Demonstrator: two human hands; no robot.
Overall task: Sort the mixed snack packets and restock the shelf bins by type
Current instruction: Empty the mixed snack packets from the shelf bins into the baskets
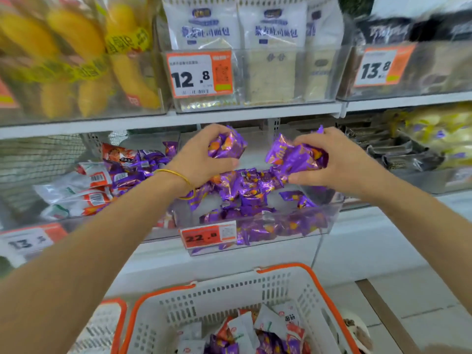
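Note:
My left hand [201, 157] grips a bunch of purple snack packets [227, 145] above the clear middle shelf bin [329, 223]. My right hand [332, 164] grips another bunch of purple packets [293, 155] over the same bin. The bin holds a heap of purple packets [245, 190] and carries a 22.8 price tag [208, 236]. In the bin to the left [25, 221], white-and-orange packets [86, 198] lie mixed with purple ones [143, 162]. Below, a white basket with an orange rim [229, 290] holds mixed white, orange and purple packets [245, 333].
The upper shelf holds yellow banana-shaped snacks [76, 60], white bread bags [237, 34] behind a 12.8 tag and dark packs [408, 29] behind a 13.8 tag. Dark wrapped packs [398, 154] fill the bin on the right. A second basket [107, 325] stands at the lower left.

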